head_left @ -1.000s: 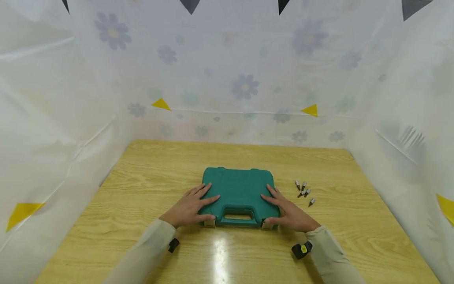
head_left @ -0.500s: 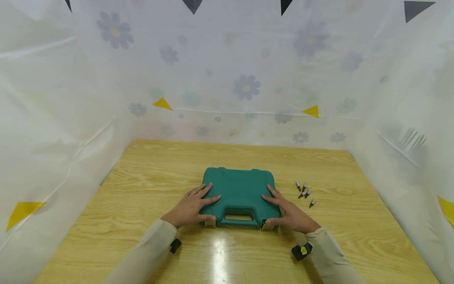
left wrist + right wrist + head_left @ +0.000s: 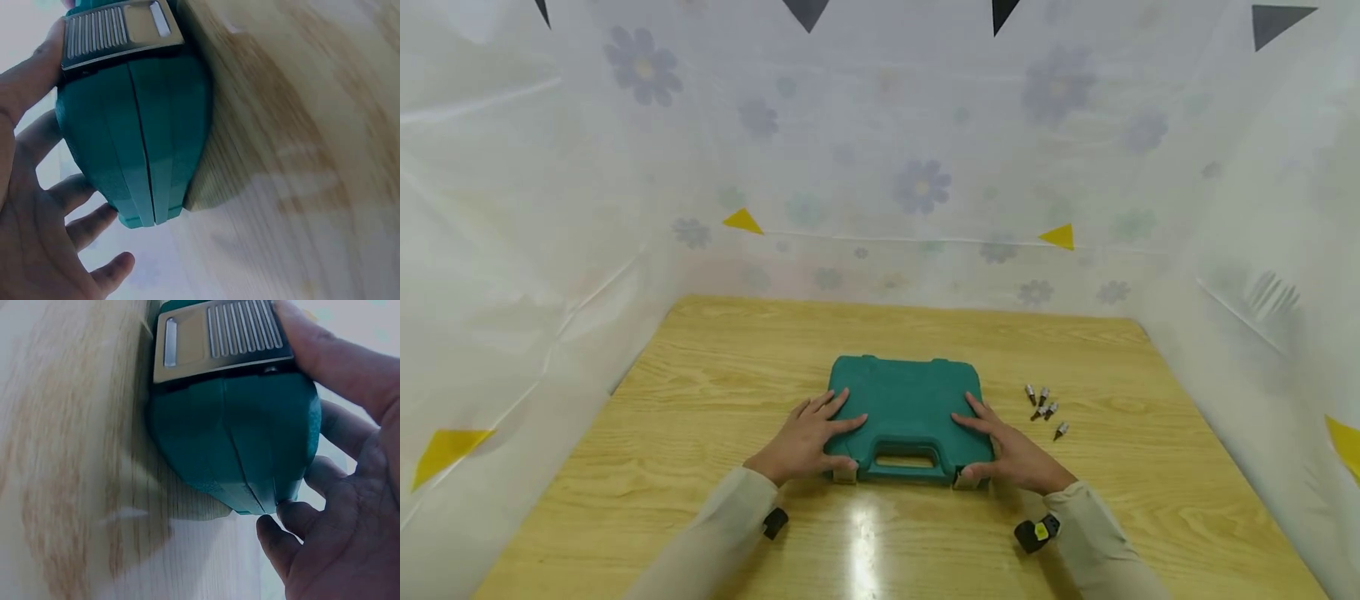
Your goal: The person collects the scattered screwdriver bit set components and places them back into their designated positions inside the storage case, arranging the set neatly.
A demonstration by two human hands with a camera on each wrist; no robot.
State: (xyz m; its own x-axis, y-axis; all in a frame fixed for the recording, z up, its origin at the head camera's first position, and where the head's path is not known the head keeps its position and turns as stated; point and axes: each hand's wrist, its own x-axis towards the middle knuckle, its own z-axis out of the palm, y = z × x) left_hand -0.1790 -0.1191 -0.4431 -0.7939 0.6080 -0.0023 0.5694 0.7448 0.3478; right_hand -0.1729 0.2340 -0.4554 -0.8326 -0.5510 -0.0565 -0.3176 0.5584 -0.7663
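Note:
A closed teal plastic case [image 3: 910, 400] lies flat on the wooden table, its handle towards the person. The left hand [image 3: 805, 437] rests spread on the case's left side, thumb at the left metal latch [image 3: 122, 31]. On the opposite side the right hand [image 3: 1015, 450] lies with spread fingers on the lid, its thumb by the right latch [image 3: 222, 340]. Both wrist views show the case's side with a thin seam, and the latches lying against its front. Neither hand's fingers are curled round the case.
Several small metal bits [image 3: 1041, 412] with dark tips lie on the table [image 3: 737, 350] to the right of the case. White sheeting [image 3: 880, 150] with printed flowers stands round the back and sides. Black devices are at both wrists, such as the right one [image 3: 1036, 533].

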